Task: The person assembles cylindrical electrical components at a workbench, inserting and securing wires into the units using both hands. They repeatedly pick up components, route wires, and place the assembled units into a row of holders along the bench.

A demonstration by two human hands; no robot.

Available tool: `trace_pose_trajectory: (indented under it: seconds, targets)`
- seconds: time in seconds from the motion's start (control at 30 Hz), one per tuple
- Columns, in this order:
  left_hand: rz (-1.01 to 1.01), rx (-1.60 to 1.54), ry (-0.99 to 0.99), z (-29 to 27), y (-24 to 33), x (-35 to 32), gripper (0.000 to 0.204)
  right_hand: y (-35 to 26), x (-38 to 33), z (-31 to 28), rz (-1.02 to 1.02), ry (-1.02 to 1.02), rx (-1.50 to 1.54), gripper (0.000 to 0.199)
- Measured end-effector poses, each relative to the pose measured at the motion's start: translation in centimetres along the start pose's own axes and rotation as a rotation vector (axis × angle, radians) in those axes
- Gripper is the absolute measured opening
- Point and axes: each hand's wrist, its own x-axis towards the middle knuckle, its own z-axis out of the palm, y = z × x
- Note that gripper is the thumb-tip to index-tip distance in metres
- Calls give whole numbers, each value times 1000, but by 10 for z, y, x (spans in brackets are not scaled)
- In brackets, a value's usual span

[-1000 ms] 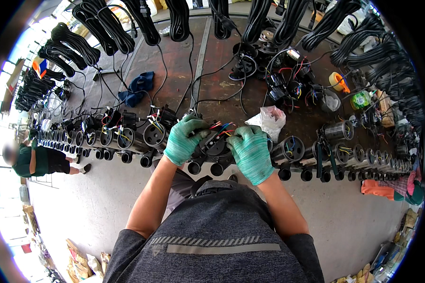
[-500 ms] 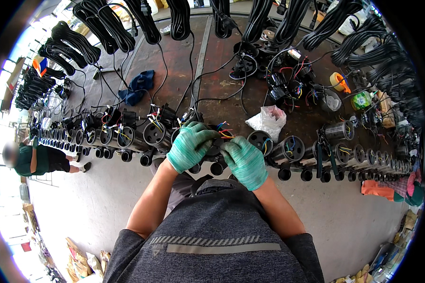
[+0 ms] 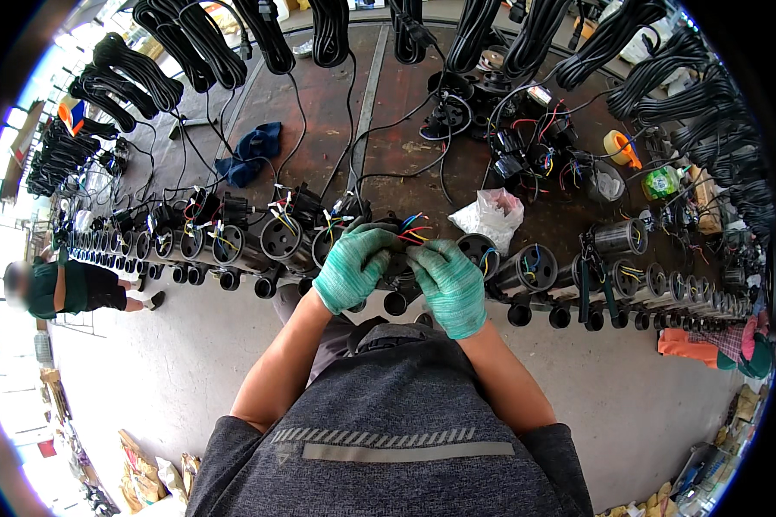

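Both my hands wear green knit gloves and meet over a dark cylindrical housing at the table's near edge. My left hand (image 3: 353, 267) is closed, fingers curled at the left of the housing; what lies in its grip is hidden. My right hand (image 3: 449, 289) pinches at the base of a bunch of coloured wires (image 3: 416, 231), red, yellow and blue, which fan out beyond the fingertips. To the left stands a housing with a round, holed black end (image 3: 280, 239). Another such housing (image 3: 477, 250), with wires poking out, is just right of my right hand.
Metal cylinders line the table edge both ways, with pliers (image 3: 590, 269) among them. A white plastic bag (image 3: 491, 217), a blue cloth (image 3: 252, 155), motor parts (image 3: 510, 155) and a tape roll (image 3: 618, 147) lie beyond. Bundled black cables (image 3: 329, 39) hang above. Another person (image 3: 65, 289) stands far left.
My right hand has shifted slightly up toward the wires, and its fingertips now sit at their base. My left hand has moved slightly right. The wires are more spread out.
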Motion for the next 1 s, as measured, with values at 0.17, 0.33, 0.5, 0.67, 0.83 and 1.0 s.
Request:
trace_pose_trajectory:
  seconds: [0.17, 0.33, 0.5, 0.67, 0.83, 1.0]
  targets:
    - [-17, -24, -33, -2, -1, 2, 26, -2, 10, -3, -95, 31, -43, 35]
    - [2, -104, -55, -4, -7, 2, 25, 1, 16, -1, -59, 5, -51, 26]
    - [123, 170, -102, -6, 1, 10, 24, -1, 18, -4, 43, -92, -54, 18]
    - [157, 268, -78, 2, -4, 12, 24, -2, 21, -8, 384, -241, 157, 14]
    - [148, 216, -47, 8, -7, 10, 23, -1, 27, -16, 638, -354, 480, 21]
    - [20, 5, -30, 5, -1, 9, 27, -2, 22, -21, 308, -140, 215, 29]
